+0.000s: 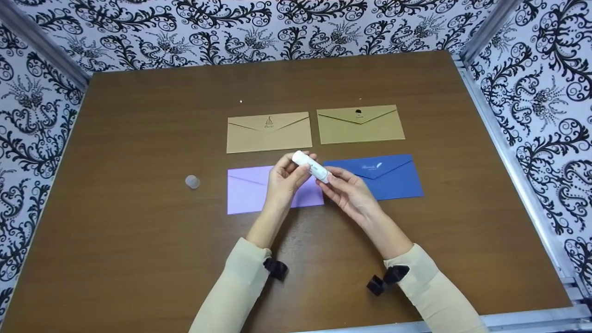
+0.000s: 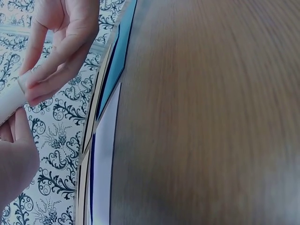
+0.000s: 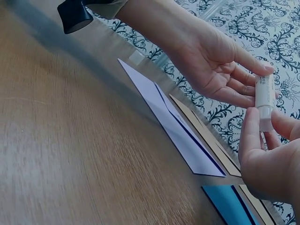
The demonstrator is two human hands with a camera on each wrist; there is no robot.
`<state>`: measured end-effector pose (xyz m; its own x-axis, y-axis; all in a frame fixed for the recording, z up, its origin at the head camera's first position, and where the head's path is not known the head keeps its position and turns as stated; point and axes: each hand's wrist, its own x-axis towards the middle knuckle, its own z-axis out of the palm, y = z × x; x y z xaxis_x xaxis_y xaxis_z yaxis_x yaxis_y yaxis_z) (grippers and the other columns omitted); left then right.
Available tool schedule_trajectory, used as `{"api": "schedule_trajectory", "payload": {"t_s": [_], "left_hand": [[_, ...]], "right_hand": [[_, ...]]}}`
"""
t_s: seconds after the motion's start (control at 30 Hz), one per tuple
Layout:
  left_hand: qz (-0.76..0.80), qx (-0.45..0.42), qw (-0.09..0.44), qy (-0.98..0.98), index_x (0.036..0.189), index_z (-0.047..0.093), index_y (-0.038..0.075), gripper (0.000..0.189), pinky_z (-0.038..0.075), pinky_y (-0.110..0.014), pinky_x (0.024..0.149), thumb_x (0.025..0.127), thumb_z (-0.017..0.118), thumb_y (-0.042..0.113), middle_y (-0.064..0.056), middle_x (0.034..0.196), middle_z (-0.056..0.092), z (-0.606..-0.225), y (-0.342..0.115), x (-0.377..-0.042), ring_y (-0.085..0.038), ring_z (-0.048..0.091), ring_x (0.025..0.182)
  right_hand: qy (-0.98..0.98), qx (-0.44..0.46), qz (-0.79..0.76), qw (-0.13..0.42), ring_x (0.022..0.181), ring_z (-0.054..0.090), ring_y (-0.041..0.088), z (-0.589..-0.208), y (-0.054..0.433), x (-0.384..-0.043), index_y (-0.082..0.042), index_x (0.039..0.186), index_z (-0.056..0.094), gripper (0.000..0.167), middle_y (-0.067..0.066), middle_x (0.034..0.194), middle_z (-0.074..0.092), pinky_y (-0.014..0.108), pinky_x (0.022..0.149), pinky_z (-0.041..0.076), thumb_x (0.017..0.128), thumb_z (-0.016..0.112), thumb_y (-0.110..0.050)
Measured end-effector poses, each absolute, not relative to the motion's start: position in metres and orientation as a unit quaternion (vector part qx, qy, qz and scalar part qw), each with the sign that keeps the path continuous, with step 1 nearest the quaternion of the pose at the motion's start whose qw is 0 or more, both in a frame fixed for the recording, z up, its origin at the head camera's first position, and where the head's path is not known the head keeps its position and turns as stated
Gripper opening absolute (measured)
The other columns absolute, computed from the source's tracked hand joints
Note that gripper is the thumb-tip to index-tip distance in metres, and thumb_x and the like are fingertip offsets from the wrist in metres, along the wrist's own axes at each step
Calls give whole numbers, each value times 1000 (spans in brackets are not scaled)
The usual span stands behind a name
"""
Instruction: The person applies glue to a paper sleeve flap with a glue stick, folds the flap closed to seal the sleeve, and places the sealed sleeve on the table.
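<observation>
A white glue stick (image 1: 310,165) is held slanted above the envelopes, between both hands. My left hand (image 1: 283,181) grips its body, thumb along the near side. At the lower end, the fingertips of my right hand (image 1: 355,196) pinch the base; the right wrist view shows that paler end of the glue stick (image 3: 265,117) between thumb and fingers. Under the hands lie a lilac envelope (image 1: 245,194) and a blue envelope (image 1: 395,178), each partly covered from the head camera. Off to the left, a small translucent cap (image 1: 192,181) stands alone on the table.
Behind the hands, a tan envelope (image 1: 270,138) and an olive-gold envelope (image 1: 363,132) lie side by side, flaps showing. The brown table (image 1: 138,259) is bordered by patterned panels (image 1: 254,32) at the back and sides, with a metal rail (image 1: 513,166) along the right edge.
</observation>
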<state>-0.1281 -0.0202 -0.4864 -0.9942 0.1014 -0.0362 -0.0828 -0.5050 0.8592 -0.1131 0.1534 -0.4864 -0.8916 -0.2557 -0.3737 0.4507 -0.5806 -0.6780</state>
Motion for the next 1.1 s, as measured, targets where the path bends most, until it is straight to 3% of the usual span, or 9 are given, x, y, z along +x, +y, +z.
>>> {"api": "schedule_trajectory", "payload": {"t_s": [0.53,0.77,0.93,1.1], "left_hand": [[868,3,53,494,122,57,-9,27,56,-35,100,95,56,-7,-12,116,73,-488,-19,-128,-46,58,125],[871,4,57,489,123,55,-10,28,56,-34,100,95,57,-7,-9,113,73,-487,-19,-127,-27,69,114],[868,10,58,492,123,56,-9,28,56,-36,99,95,57,-8,-12,115,73,-487,-19,-127,-30,68,115],[867,11,60,494,123,58,-8,28,56,-36,100,95,56,-7,-14,118,72,-489,-19,-127,-22,70,110]], "right_hand": [[462,117,-870,128,97,70,16,-488,148,-109,-11,100,71,33,6,108,68,25,89,60,91,55,16],[420,93,-882,191,101,71,19,-488,152,-109,-6,117,64,22,10,113,67,26,91,59,102,49,-1],[406,89,-879,233,90,73,16,-490,156,-110,-6,110,67,23,11,101,71,22,83,61,105,44,-8],[409,97,-879,226,91,72,15,-490,155,-110,-8,106,70,22,9,106,68,21,83,60,103,49,-3]]}}
